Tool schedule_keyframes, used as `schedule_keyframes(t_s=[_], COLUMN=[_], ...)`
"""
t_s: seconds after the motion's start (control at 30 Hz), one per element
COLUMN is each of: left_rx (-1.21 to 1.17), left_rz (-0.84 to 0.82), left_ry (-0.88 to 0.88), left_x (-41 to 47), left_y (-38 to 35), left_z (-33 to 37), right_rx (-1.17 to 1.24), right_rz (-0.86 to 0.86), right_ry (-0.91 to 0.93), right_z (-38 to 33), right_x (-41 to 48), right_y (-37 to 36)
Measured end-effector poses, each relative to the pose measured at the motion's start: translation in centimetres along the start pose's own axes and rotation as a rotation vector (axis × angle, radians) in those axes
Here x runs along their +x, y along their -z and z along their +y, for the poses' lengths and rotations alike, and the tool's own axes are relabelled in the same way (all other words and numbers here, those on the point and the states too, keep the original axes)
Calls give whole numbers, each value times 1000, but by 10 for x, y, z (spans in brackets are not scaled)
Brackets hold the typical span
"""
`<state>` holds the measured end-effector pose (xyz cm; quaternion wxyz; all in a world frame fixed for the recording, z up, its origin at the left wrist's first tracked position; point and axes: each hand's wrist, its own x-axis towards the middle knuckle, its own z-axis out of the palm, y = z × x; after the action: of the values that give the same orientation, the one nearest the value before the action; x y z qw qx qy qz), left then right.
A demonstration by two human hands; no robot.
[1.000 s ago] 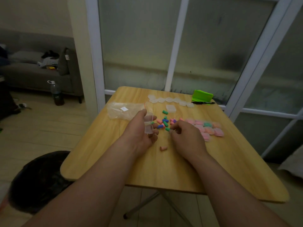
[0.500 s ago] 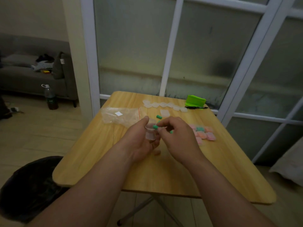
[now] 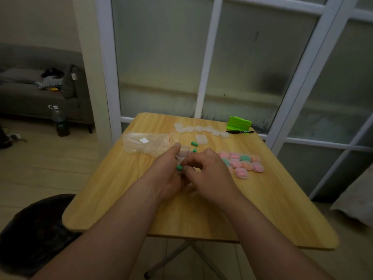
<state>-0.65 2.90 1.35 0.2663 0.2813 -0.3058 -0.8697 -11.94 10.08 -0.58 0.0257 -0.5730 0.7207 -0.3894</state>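
My left hand [image 3: 168, 174] grips a small clear plastic case [image 3: 184, 153] above the middle of the wooden table [image 3: 201, 209]. My right hand [image 3: 207, 170] pinches a green earplug [image 3: 179, 168] right at that case. Two more green earplugs [image 3: 194, 143] lie loose just beyond my hands; other loose plugs are hidden behind my hands. To the right sits a cluster of filled cases [image 3: 243, 164] holding pink, orange and green plugs. A row of empty clear cases [image 3: 199, 129] lines the far side, with one more clear case [image 3: 201, 139] set apart.
A clear zip bag [image 3: 147, 144] lies at the far left of the table. A green holder [image 3: 239, 122] and a black pen [image 3: 240, 131] sit at the far right corner. A dark stool [image 3: 34, 233] stands at the near left, glass doors behind.
My right hand left the pile of loose plugs with a green one and came over to the case in my left hand. The view has tilted up slightly.
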Motion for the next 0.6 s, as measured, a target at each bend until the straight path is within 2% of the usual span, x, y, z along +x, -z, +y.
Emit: schedule_keyframes(t_s=[0.23,0.33,0.4,0.5,0.6], left_rx=[4,49,80,78,67], left_rz=[48,96,151,186,200], left_ry=[-42,-57,-76,-90,-89], left_x=[5,5,8,10,13], left_y=[2,4,6,7,8], left_z=[3,6,10,18,22], right_rx=[143,206,218,120,-69], right_rz=[-23,62,153,220,156], right_ry=[-16,-65,-165,-287,-308], right_z=[1,6,17,39,56], right_x=[1,11,20,32,41], right_y=[0,10,18,30,29])
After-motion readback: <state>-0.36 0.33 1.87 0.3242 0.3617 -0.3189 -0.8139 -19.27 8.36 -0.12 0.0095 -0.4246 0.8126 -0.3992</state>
